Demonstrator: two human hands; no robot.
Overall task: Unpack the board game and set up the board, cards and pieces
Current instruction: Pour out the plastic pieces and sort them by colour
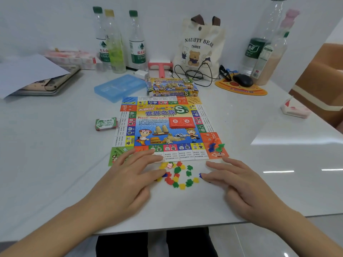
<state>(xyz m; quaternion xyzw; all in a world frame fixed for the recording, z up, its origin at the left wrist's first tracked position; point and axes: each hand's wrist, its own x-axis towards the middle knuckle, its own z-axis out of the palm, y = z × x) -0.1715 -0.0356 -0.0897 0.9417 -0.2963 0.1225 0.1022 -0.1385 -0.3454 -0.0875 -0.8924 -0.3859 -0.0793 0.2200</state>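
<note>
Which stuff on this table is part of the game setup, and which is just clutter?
Game setup: board, game box, red cards, money stack, coloured house tokens, pawns.

Clutter: water bottles, tote bag, mouse, blue case, tissue pack.

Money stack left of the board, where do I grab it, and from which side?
Probably pinch the money stack across its long edges from above with the left hand: it lies flat, apart from the board, sides free.
</note>
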